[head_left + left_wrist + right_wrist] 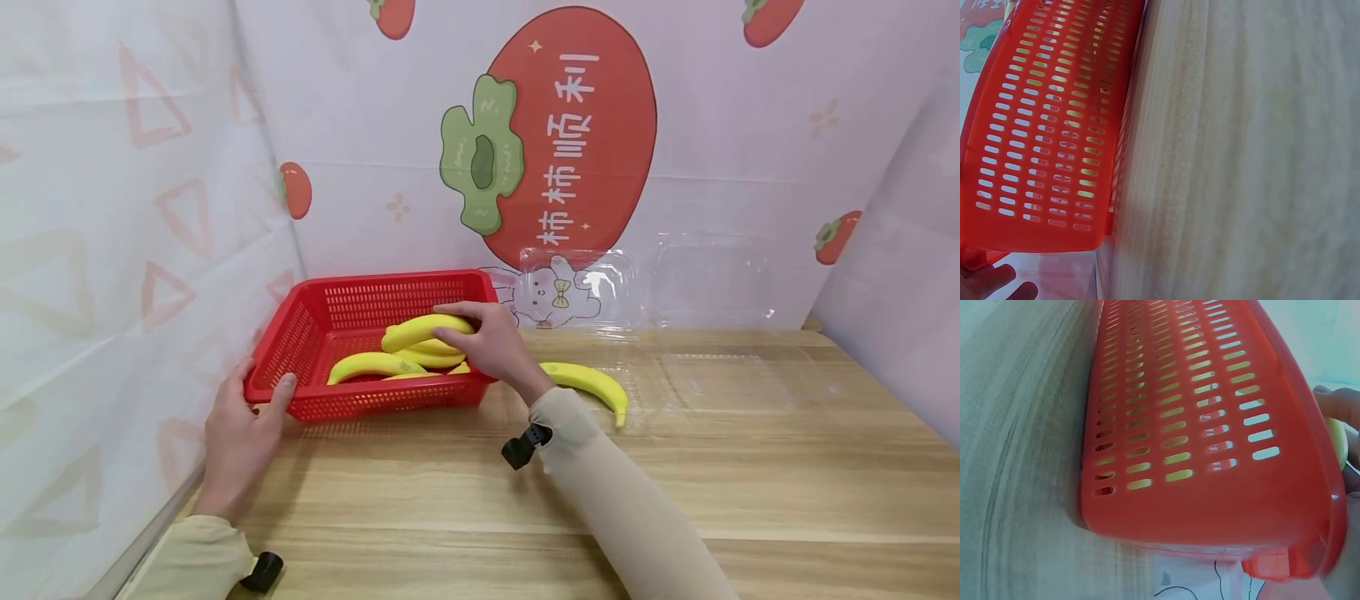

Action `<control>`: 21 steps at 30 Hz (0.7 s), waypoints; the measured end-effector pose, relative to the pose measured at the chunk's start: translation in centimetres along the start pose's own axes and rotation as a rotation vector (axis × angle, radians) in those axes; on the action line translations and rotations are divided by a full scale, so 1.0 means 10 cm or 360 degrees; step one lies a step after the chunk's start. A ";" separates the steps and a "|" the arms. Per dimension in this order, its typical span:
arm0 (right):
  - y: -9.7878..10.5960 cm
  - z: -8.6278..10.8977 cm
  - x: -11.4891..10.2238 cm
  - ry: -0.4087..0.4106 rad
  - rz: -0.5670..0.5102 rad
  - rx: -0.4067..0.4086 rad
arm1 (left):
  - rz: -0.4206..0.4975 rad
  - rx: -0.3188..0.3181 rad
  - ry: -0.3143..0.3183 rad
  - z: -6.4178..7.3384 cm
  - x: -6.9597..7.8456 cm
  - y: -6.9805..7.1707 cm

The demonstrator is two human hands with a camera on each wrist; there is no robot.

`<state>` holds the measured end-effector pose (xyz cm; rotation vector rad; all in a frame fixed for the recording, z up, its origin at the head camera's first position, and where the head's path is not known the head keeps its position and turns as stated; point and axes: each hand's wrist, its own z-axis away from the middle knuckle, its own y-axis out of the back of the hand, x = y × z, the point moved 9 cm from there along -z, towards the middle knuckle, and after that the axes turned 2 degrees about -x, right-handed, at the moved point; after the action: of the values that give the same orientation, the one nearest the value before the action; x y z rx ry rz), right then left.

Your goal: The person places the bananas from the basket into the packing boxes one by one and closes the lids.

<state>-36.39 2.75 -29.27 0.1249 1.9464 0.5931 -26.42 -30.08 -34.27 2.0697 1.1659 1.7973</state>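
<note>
A red plastic basket [382, 398] with slotted walls stands on the wooden table, several yellow bananas [372, 364] lying inside. At its front left corner, my left hand [243, 433] grips the rim, thumb on the near side; in the left wrist view only fingertips [991, 280] show by that corner. My right hand [495, 342] reaches over the basket's right end and holds a banana [420, 328] between thumb and fingers, above the other bananas. In the right wrist view the basket wall [1210, 506] hides most of that banana [1337, 440].
Another banana [596, 385] lies on the table right of the basket. Behind it, a clear plastic clamshell box [712, 354] stands with its lid up against the printed backdrop [720, 125]. A white patterned sheet [112, 250] walls off the left side.
</note>
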 end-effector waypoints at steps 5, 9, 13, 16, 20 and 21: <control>0.06 0.06 0.02 0.0019 -0.0032 0.0056 | 0.0000 -0.0006 -0.0002 -0.01 -0.01 0.00; 0.11 0.11 0.04 0.0016 -0.0036 0.0098 | -0.0001 -0.0001 -0.0005 -0.02 -0.01 0.00; 0.13 0.13 0.08 0.0000 -0.0052 0.0128 | 0.0001 0.0003 -0.0001 -0.02 0.00 0.00; 0.14 0.13 0.11 -0.0017 -0.0060 0.0147 | 0.0005 0.0008 0.0002 -0.02 0.00 0.00; 0.15 0.15 0.14 -0.0031 -0.0067 0.0157 | 0.0009 0.0015 0.0011 -0.01 -0.01 -0.01; 0.15 0.15 0.15 -0.0034 -0.0072 0.0157 | 0.0011 0.0019 0.0016 -0.01 -0.02 -0.02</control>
<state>-35.99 5.06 -30.29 0.1485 1.9527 0.4645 -26.55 -30.10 -34.45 2.0762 1.1759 1.8103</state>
